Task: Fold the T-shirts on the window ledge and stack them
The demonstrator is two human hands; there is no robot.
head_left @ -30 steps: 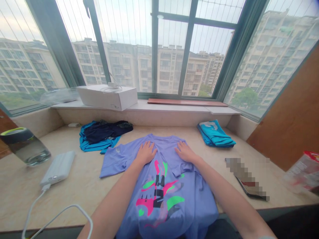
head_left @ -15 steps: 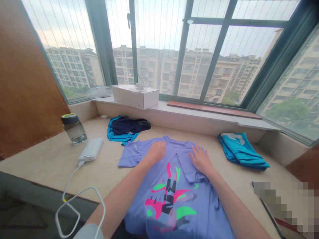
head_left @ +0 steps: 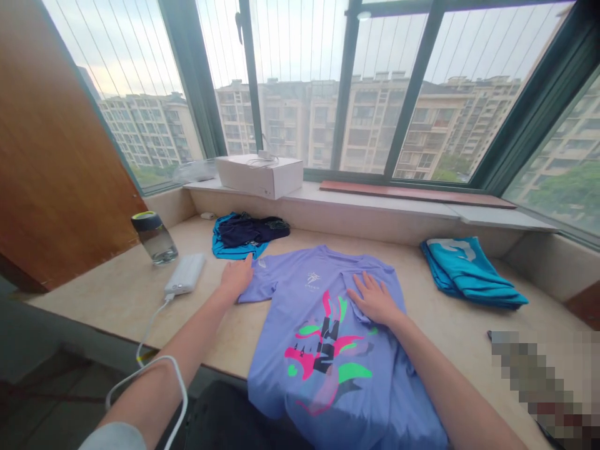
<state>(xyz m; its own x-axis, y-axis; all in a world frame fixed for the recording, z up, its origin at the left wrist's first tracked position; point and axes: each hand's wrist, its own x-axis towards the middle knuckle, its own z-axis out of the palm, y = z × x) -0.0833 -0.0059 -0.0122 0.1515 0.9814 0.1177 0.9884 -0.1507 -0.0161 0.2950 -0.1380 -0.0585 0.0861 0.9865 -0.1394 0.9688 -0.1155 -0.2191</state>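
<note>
A lilac T-shirt (head_left: 323, 350) with a pink, green and black print lies front-up on the beige stone counter (head_left: 117, 294), its hem hanging over the near edge. Its right sleeve is folded in over the chest. My right hand (head_left: 372, 299) rests flat on that folded part, fingers spread. My left hand (head_left: 237, 277) lies at the tip of the shirt's left sleeve, fingers extended on the cloth. Neither hand lifts anything.
A rumpled blue and navy garment pile (head_left: 244, 234) lies behind the left sleeve. A folded teal shirt (head_left: 469, 270) sits at the right. A white power bank (head_left: 185, 274) with its cable, a water bottle (head_left: 154, 237) and a white box (head_left: 262, 175) on the sill stand at the left.
My left hand slid from the shirt's chest out to the left sleeve tip. My right hand stayed on the folded right side. The view turned left.
</note>
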